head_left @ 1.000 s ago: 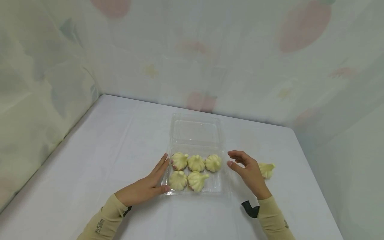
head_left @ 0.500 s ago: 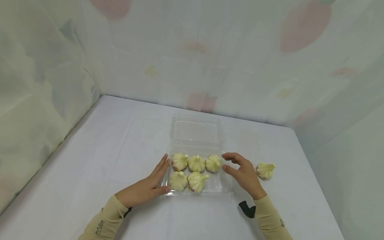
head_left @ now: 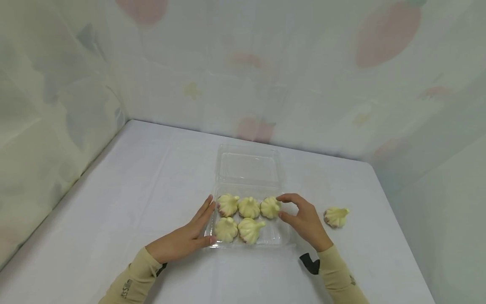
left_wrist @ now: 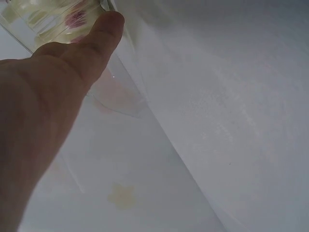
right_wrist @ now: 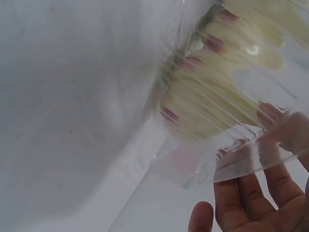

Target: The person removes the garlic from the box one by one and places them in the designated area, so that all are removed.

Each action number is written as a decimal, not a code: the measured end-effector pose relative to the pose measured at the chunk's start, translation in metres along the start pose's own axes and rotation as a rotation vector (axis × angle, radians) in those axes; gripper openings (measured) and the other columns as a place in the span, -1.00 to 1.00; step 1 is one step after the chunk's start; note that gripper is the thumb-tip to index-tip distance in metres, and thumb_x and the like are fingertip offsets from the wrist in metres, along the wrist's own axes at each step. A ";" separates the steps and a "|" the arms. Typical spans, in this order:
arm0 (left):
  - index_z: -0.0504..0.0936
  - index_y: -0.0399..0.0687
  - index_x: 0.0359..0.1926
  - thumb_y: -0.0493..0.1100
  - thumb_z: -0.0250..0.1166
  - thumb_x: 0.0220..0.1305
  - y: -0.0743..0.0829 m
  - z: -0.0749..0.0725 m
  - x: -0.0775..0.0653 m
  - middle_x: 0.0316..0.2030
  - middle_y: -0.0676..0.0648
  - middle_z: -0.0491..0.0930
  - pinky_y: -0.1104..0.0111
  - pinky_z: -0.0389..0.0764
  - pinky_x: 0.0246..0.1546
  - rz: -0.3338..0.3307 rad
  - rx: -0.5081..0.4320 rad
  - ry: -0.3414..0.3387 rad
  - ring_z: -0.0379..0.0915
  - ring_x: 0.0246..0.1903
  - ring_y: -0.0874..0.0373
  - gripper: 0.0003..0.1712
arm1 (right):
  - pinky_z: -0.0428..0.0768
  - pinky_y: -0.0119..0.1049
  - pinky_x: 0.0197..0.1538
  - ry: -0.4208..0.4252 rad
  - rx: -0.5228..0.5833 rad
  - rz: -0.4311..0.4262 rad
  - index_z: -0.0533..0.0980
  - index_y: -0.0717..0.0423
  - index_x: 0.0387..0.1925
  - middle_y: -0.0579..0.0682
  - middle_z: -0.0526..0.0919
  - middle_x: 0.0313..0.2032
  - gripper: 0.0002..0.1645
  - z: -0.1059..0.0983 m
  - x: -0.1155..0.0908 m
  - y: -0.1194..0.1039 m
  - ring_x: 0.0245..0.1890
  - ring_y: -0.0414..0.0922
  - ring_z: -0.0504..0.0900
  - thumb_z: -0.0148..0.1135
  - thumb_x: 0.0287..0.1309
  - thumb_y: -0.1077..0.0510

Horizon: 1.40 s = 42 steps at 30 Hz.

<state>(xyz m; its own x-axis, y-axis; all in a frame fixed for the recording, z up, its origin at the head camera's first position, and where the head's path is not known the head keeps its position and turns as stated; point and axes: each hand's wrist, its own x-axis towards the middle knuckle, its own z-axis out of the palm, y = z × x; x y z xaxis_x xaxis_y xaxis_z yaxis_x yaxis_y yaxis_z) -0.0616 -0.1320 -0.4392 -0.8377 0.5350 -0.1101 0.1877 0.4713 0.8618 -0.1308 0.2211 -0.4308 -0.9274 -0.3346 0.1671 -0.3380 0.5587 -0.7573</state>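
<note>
Right hand [head_left: 306, 220] moved left; box [head_left: 270, 234] lies lengthwise, lid [head_left: 248, 166] pointing away.

Tub [head_left: 271, 234] nr-R free — garlic [head_left: 249, 231] L, behind

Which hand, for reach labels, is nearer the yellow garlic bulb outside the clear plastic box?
Right. The right hand is left of the bulb; the left hand is farther, at the left edge of the box.

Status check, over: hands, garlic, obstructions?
Left hand against clear container. Right hand at back-right bulb, grip unclear. Five bulbs inside, sixth bulb outside. Lid open, nothing visibly blocking.
</note>
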 end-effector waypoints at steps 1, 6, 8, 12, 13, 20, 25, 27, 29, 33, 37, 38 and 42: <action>-0.40 -0.12 0.61 0.07 0.12 0.55 0.000 0.000 0.000 0.57 -0.04 -0.60 -0.12 -0.10 0.42 0.001 0.000 0.001 -0.57 0.53 -0.04 0.02 | 0.49 0.17 0.14 -0.002 -0.004 -0.008 0.59 -0.07 0.12 -0.12 0.62 0.11 -0.50 0.001 0.001 0.000 0.15 -0.04 0.55 0.46 0.16 0.28; -0.39 -0.15 0.60 0.05 0.13 0.55 0.000 -0.001 -0.001 0.57 -0.06 -0.60 -0.13 -0.10 0.41 0.007 -0.005 0.004 -0.57 0.53 -0.05 0.02 | 0.50 0.13 0.16 -0.016 -0.037 -0.063 0.61 0.00 0.08 -0.11 0.64 0.07 -0.53 0.005 0.006 0.001 0.15 -0.03 0.56 0.46 0.13 0.33; -0.38 -0.15 0.61 0.05 0.13 0.55 0.000 -0.001 -0.001 0.57 -0.06 -0.59 -0.14 -0.10 0.41 0.011 -0.010 0.004 -0.56 0.53 -0.06 0.02 | 0.48 0.13 0.17 -0.022 -0.055 -0.091 0.62 0.03 0.06 -0.10 0.66 0.05 -0.55 0.007 0.008 0.001 0.15 -0.02 0.57 0.46 0.12 0.34; -0.38 -0.13 0.61 0.04 0.13 0.55 0.000 0.000 -0.002 0.57 -0.06 -0.59 -0.16 -0.09 0.40 0.017 -0.016 0.006 -0.56 0.53 -0.06 0.01 | 0.44 0.13 0.18 -0.022 -0.100 -0.150 0.65 0.05 0.00 -0.11 0.67 0.04 -0.60 0.011 0.011 0.003 0.13 -0.02 0.59 0.46 0.11 0.35; -0.38 -0.13 0.61 0.04 0.13 0.55 -0.001 0.000 -0.002 0.57 -0.06 -0.59 -0.16 -0.09 0.40 0.020 -0.012 0.009 -0.56 0.53 -0.06 0.01 | 0.43 0.13 0.18 -0.017 -0.111 -0.162 0.66 0.05 0.00 -0.12 0.68 0.04 -0.61 0.012 0.013 0.004 0.12 -0.03 0.59 0.46 0.11 0.35; -0.37 -0.11 0.61 0.05 0.13 0.55 -0.001 -0.001 -0.001 0.58 -0.04 -0.58 -0.15 -0.10 0.41 0.027 0.001 0.021 -0.56 0.53 -0.04 0.01 | 0.44 0.12 0.17 0.020 -0.100 -0.162 0.66 0.07 0.08 -0.10 0.70 0.00 -0.61 0.015 0.019 0.005 0.05 -0.05 0.62 0.45 0.19 0.26; -0.37 -0.14 0.61 0.04 0.13 0.55 -0.001 -0.001 -0.001 0.58 -0.06 -0.58 -0.16 -0.11 0.41 0.030 -0.005 0.017 -0.56 0.53 -0.06 0.01 | 0.21 0.19 0.29 0.004 -0.087 -0.116 0.63 0.07 0.14 -0.06 0.69 0.03 -0.62 0.017 0.020 0.004 0.09 -0.01 0.59 0.37 0.31 0.16; -0.37 -0.15 0.61 0.04 0.13 0.55 -0.001 -0.001 -0.001 0.57 -0.06 -0.59 -0.16 -0.11 0.40 0.030 -0.007 0.015 -0.57 0.53 -0.07 0.01 | 0.10 0.19 0.32 -0.018 -0.087 -0.095 0.61 0.04 0.16 -0.07 0.67 0.07 -0.62 0.019 0.020 0.004 0.13 0.00 0.57 0.33 0.35 0.11; -0.38 -0.15 0.61 0.04 0.13 0.55 -0.001 0.000 -0.001 0.57 -0.07 -0.60 -0.16 -0.11 0.41 0.028 -0.006 0.014 -0.57 0.53 -0.08 0.01 | 0.05 0.16 0.33 -0.046 -0.093 -0.088 0.60 0.02 0.18 -0.07 0.65 0.12 -0.62 0.022 0.021 0.005 0.15 0.00 0.56 0.30 0.38 0.07; -0.38 -0.14 0.61 0.04 0.13 0.55 -0.003 0.001 0.000 0.57 -0.08 -0.60 -0.15 -0.11 0.41 0.023 -0.001 0.013 -0.57 0.52 -0.09 0.01 | 0.01 0.13 0.31 -0.074 -0.126 -0.085 0.59 -0.01 0.20 -0.05 0.64 0.16 -0.60 0.026 0.022 0.005 0.15 -0.01 0.58 0.28 0.40 0.03; -0.38 -0.15 0.61 0.03 0.13 0.55 -0.003 0.002 0.000 0.57 -0.10 -0.60 -0.16 -0.12 0.41 0.023 -0.014 0.004 -0.58 0.52 -0.09 0.01 | -0.02 0.11 0.34 -0.051 -0.151 -0.084 0.59 0.01 0.20 -0.04 0.65 0.14 -0.59 0.028 0.020 0.004 0.09 -0.03 0.61 0.28 0.40 0.00; -0.38 -0.16 0.60 0.03 0.13 0.55 -0.003 0.002 0.000 0.57 -0.10 -0.60 -0.17 -0.12 0.40 0.024 -0.016 0.003 -0.58 0.52 -0.09 0.01 | -0.03 0.11 0.36 -0.040 -0.159 -0.085 0.60 0.01 0.20 -0.05 0.65 0.13 -0.59 0.028 0.019 0.004 0.08 -0.03 0.63 0.28 0.40 -0.01; -0.37 -0.17 0.61 0.02 0.13 0.56 -0.003 0.001 0.000 0.57 -0.10 -0.59 -0.18 -0.10 0.40 0.031 -0.015 0.000 -0.55 0.52 -0.09 0.00 | -0.05 0.12 0.41 0.005 -0.159 -0.103 0.62 0.03 0.17 -0.06 0.67 0.11 -0.59 0.028 0.019 0.003 0.05 0.00 0.66 0.29 0.39 -0.02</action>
<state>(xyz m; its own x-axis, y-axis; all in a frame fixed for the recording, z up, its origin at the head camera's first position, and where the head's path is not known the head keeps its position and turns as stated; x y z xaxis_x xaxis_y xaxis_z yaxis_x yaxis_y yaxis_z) -0.0616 -0.1329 -0.4422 -0.8317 0.5490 -0.0831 0.2058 0.4437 0.8722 -0.1444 0.1948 -0.4475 -0.8872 -0.3926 0.2424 -0.4521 0.6346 -0.6269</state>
